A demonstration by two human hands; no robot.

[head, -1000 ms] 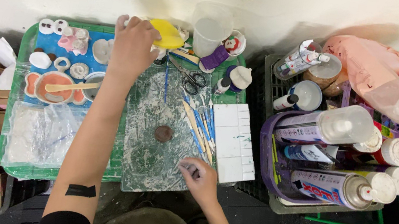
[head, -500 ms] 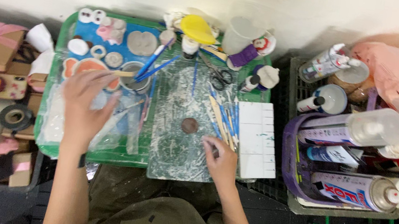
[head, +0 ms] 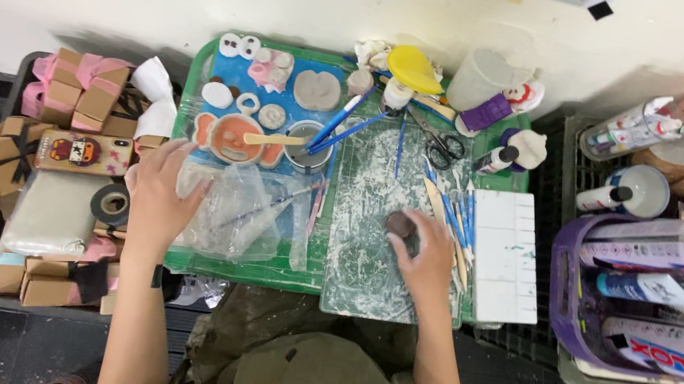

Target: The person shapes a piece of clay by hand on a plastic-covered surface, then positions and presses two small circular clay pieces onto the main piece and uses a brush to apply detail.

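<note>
My left hand [head: 157, 195] lies flat, fingers spread, on a crumpled clear plastic bag [head: 249, 215] at the left front of the green tray [head: 253, 272]. Over on the paint-smeared cutting mat [head: 362, 261], my right hand [head: 423, 255] reaches a small round brown clay piece [head: 399, 224], its fingertips touching the piece's right side. Just right of that hand lie several blue-handled tools and wooden sticks [head: 454, 210]. An orange clay figure [head: 228, 136] and small white and grey clay pieces sit on a blue sheet behind the left hand.
A cup of brushes [head: 310, 145], scissors [head: 440, 150], a yellow lid [head: 413, 69] and small bottles crowd the tray's back. A white palette [head: 509, 257] lies at the right. Spray cans fill a purple basket [head: 567, 288]. Wrapped boxes, a tape roll [head: 112, 203] and a phone [head: 83, 152] sit left.
My left hand has pulled back from the tray's far edge down onto the plastic bag. My right hand moved forward onto the brown clay piece.
</note>
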